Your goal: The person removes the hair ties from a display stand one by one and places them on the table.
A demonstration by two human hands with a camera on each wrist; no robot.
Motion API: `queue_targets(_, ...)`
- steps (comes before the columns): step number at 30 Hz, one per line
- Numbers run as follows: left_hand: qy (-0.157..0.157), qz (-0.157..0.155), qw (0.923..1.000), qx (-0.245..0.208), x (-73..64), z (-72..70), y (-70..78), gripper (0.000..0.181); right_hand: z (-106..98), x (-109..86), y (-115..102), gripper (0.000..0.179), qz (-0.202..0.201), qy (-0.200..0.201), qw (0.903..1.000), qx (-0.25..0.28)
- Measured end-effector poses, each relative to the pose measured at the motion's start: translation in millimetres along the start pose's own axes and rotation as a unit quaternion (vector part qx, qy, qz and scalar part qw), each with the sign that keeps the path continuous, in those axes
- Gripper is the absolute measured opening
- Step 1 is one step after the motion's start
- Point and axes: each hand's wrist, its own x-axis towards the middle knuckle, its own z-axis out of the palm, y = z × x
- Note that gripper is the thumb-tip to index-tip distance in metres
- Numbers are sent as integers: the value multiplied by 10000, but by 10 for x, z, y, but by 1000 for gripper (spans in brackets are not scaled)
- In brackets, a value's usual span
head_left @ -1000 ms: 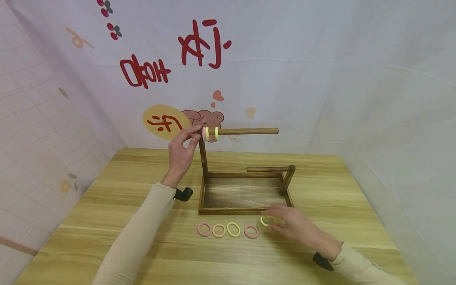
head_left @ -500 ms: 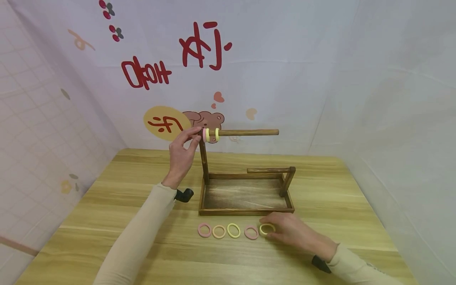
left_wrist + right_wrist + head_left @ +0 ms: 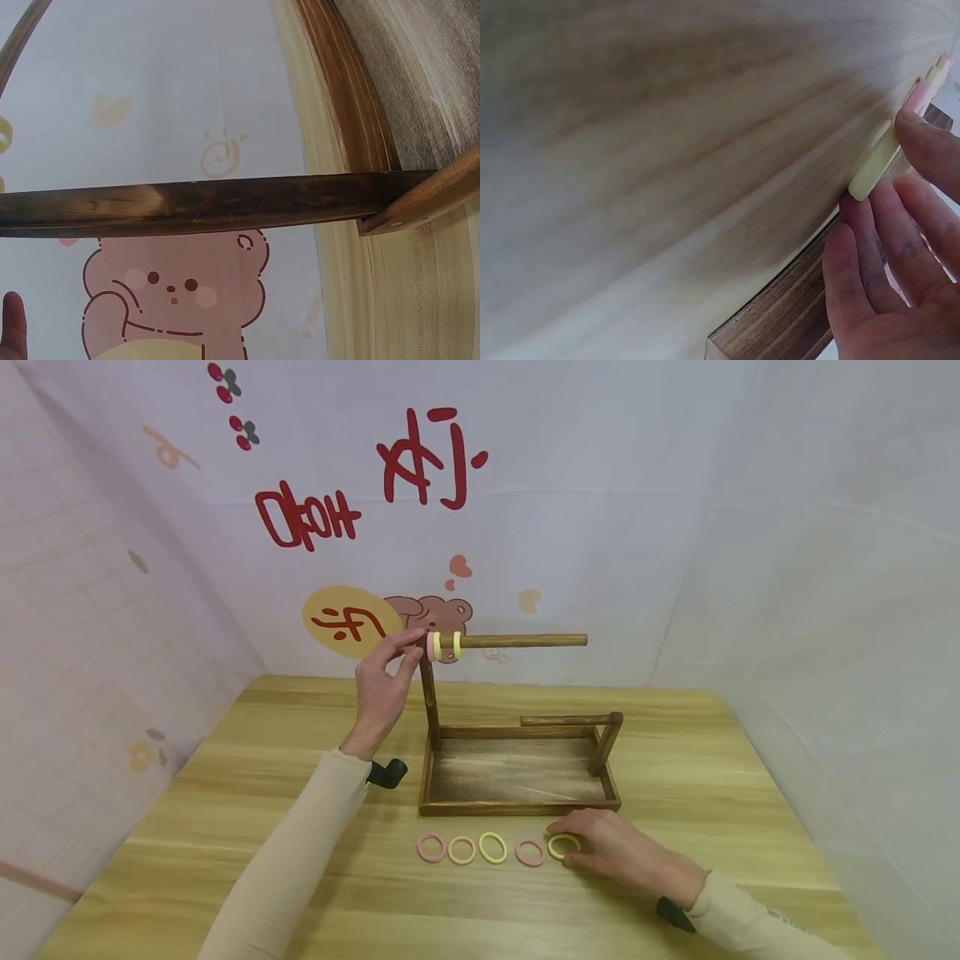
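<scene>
A dark wooden rack (image 3: 519,810) with a tray base stands on the table. Pink and yellow rings hang on its upper rod (image 3: 525,641), near the left post, among them a yellow ring (image 3: 457,646). My left hand (image 3: 381,689) pinches the rack at the top of that post, thumb and fingertips beside the pink ring (image 3: 430,647). In front of the tray my right hand (image 3: 618,850) holds a pale yellow ring (image 3: 874,166) between thumb and fingers, low at the table. To its left lie a pink ring (image 3: 530,852), a yellow ring (image 3: 492,847), an orange ring (image 3: 461,850) and another pink ring (image 3: 431,847).
A shorter, lower rod (image 3: 566,720) juts left from the rack's right post. White printed cloth (image 3: 600,510) hangs behind the wooden table (image 3: 420,910) and at both sides. Black wrist mounts (image 3: 388,773) show below the sleeves.
My right hand has lowered the yellow ring toward me, down to the end of the row on the table, and stays there. The left hand keeps its place on the rack.
</scene>
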Motion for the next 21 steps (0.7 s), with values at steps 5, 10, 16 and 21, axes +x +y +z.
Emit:
queue_targets(5, 1, 84, 10000, -4, 7, 13, -6, 29, 12, -8, 0, 41, -54, -4, 10000, -32)
queue_targets(10, -6, 59, 10000, 1, 9, 10, -3, 29, -14, -9, -12, 41, -129, 199, 9997, -90)
queue_targets(16, 28, 198, 9997, 138, 13, -8, -4, 29, -123, 60, -44, 41, -533, 1025, 9925, -409)
queue_targets(21, 109, 622, 9970, 450, 19, -2, -41, 29, -268, 167, -89, 39, -509, 1595, 9858, -144)
